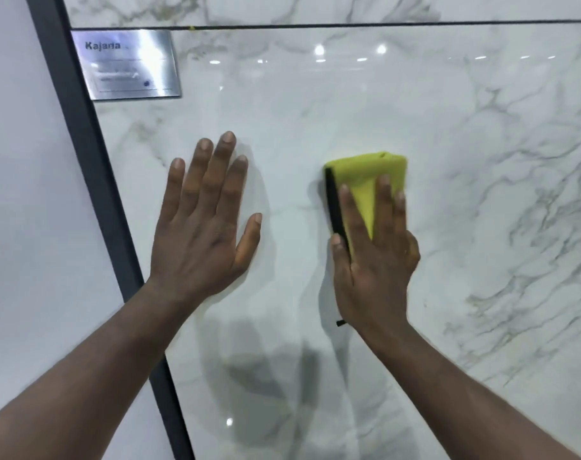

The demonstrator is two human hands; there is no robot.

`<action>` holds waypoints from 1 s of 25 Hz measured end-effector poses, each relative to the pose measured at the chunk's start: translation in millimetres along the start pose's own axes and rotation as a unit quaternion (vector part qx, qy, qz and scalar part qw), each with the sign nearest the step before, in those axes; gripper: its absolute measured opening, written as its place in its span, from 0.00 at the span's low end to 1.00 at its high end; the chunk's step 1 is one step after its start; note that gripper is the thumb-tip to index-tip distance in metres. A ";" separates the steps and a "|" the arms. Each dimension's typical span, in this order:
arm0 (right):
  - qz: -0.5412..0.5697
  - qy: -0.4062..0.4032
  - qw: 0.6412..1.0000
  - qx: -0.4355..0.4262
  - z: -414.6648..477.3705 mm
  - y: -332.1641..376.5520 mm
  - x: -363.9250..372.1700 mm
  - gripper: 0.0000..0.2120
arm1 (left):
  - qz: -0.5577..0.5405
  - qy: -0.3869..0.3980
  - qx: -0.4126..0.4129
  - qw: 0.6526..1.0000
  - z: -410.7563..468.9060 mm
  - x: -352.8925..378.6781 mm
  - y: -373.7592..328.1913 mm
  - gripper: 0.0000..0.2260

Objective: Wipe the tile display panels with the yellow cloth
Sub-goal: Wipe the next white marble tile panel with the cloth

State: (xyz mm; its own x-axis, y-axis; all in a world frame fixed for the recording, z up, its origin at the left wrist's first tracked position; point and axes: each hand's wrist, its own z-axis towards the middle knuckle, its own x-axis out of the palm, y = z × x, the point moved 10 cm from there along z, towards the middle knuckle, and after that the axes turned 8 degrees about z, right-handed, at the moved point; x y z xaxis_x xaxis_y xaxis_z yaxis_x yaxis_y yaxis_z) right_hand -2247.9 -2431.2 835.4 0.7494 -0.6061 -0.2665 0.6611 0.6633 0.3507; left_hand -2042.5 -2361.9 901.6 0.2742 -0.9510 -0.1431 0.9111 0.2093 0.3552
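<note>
Yellow cloth [365, 171] between right hand [375, 263] and panel [315, 121]

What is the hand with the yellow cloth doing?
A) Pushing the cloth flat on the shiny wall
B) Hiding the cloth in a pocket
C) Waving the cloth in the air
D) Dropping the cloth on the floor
A: the right hand presses the yellow cloth flat against the marble tile panel with straight fingers, while the left hand lies bare on the panel beside it.
</note>
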 end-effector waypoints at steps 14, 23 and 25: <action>-0.003 0.076 0.992 -0.099 -7.1 -37.0 -4.2 0.31 | -0.015 -0.017 0.062 0.998 11.8 11.2 -54.1 0.32; 0.044 0.073 0.996 -0.023 11.8 -72.1 -35.5 0.33 | -0.029 -0.047 0.061 0.997 49.0 0.9 -93.5 0.31; 0.006 0.106 0.992 -0.068 -12.6 -83.8 -37.2 0.33 | -0.041 -0.049 0.080 0.995 54.9 1.0 -110.9 0.31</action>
State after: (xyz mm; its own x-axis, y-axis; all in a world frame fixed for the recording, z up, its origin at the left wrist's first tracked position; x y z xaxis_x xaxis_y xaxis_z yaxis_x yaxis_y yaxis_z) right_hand -2330.7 -2458.7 804.6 0.7385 -0.5010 -0.4513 0.6399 0.7317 0.2349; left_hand -2160.1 -2398.6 912.7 0.1630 -0.9825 -0.0902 0.8666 0.0989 0.4892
